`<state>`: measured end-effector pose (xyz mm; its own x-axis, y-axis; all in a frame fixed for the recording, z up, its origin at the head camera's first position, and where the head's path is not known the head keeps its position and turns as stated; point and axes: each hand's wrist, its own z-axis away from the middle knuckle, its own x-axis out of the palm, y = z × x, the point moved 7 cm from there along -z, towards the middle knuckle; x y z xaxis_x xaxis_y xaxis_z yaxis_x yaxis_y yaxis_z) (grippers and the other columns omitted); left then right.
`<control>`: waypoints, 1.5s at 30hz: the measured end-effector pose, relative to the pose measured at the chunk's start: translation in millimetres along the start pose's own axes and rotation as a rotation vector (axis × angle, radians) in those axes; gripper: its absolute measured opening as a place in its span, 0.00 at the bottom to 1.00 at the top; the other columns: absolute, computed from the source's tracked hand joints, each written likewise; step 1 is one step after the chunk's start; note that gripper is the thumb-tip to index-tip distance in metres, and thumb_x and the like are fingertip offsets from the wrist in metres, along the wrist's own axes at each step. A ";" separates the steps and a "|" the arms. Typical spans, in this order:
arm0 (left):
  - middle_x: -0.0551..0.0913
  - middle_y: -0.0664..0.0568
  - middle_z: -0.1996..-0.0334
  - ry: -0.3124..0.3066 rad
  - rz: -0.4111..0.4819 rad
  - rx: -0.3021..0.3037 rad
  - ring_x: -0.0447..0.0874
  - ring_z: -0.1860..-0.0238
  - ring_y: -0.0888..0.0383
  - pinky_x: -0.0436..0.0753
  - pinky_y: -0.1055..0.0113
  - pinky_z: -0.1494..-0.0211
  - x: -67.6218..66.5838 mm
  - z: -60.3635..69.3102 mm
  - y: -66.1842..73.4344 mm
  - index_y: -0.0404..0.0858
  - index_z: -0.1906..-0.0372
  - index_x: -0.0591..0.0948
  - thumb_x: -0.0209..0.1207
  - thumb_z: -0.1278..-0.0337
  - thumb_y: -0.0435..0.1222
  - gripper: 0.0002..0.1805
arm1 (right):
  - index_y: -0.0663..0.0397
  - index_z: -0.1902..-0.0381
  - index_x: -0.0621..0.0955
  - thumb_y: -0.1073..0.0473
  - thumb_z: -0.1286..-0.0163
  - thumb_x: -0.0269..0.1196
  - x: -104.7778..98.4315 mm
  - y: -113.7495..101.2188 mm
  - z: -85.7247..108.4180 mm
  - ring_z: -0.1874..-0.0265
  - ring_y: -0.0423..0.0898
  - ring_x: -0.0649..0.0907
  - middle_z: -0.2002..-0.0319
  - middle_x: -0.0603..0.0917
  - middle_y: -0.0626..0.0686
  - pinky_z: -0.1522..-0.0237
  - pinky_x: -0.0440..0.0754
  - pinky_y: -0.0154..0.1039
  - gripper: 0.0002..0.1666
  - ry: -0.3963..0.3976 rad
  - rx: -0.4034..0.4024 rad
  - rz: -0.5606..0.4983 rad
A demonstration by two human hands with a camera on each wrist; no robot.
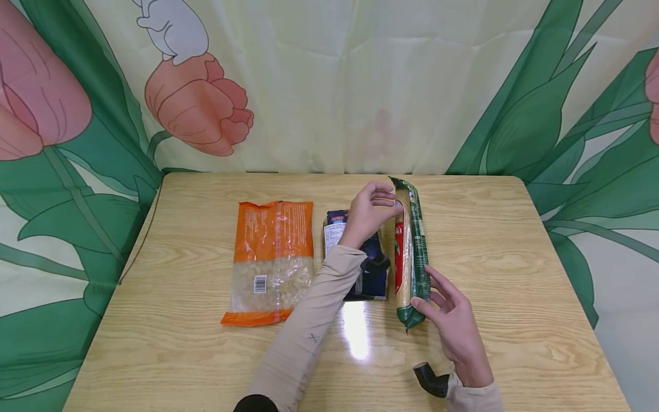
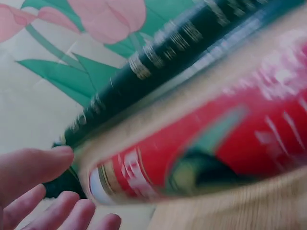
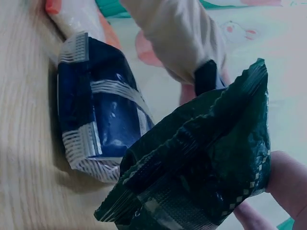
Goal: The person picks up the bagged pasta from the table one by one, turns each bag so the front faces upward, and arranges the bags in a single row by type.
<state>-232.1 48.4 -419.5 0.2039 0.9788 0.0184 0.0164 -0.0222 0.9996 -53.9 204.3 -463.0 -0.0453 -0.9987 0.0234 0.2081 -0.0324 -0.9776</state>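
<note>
A long green bag of spaghetti (image 1: 405, 257) with a red label lies lengthwise at the middle right, tilted onto its side. My left hand (image 1: 366, 216) holds its far end, thumb over the wrapper; in the left wrist view, the fingertips (image 2: 79, 211) show below that end. At the near end, my right hand (image 1: 455, 326) grips the right side between thumb and fingers. The right wrist view shows the crimped green end of the spaghetti bag (image 3: 206, 158) close up. Beneath the left forearm is a dark blue pack marked AGNESI (image 1: 378, 286), partly hidden.
An orange bag (image 1: 273, 229) with a clear window onto pale pieces lies flat left of the blue pack. The wooden table (image 1: 515, 257) has its far edge against a tulip-printed curtain (image 1: 412, 86). Black wrist gear (image 1: 431, 380) sits at the right cuff.
</note>
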 end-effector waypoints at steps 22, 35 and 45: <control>0.83 0.34 0.47 -0.229 0.308 -0.255 0.88 0.62 0.54 0.88 0.61 0.66 18.8 15.8 -40.6 0.56 0.25 0.63 0.63 0.36 0.32 0.38 | 0.54 0.24 0.61 0.76 0.32 0.59 -3.1 -4.7 0.3 0.48 0.40 0.82 0.43 0.76 0.49 0.52 0.85 0.34 0.41 -0.111 -0.035 -0.118; 0.87 0.34 0.59 -0.042 0.418 -0.196 0.86 0.71 0.59 0.83 0.68 0.76 6.2 19.1 -32.4 0.53 0.33 0.73 0.65 0.42 0.25 0.34 | 0.45 0.22 0.60 0.68 0.29 0.61 1.2 -12.0 -0.7 0.47 0.38 0.83 0.40 0.76 0.49 0.51 0.84 0.32 0.41 -0.114 -0.046 0.096; 0.86 0.34 0.57 0.031 0.427 -0.177 0.86 0.71 0.58 0.85 0.66 0.74 1.8 21.6 -24.6 0.50 0.34 0.73 0.64 0.42 0.26 0.32 | 0.44 0.24 0.62 0.62 0.31 0.65 -2.3 -27.5 -0.5 0.39 0.39 0.72 0.32 0.68 0.60 0.44 0.75 0.21 0.41 0.007 -0.083 0.245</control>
<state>-211.0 46.3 -444.5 0.1270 0.8951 0.4274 -0.2308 -0.3924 0.8904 -60.0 207.5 -436.2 -0.0103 -0.9760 -0.2178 0.1331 0.2145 -0.9676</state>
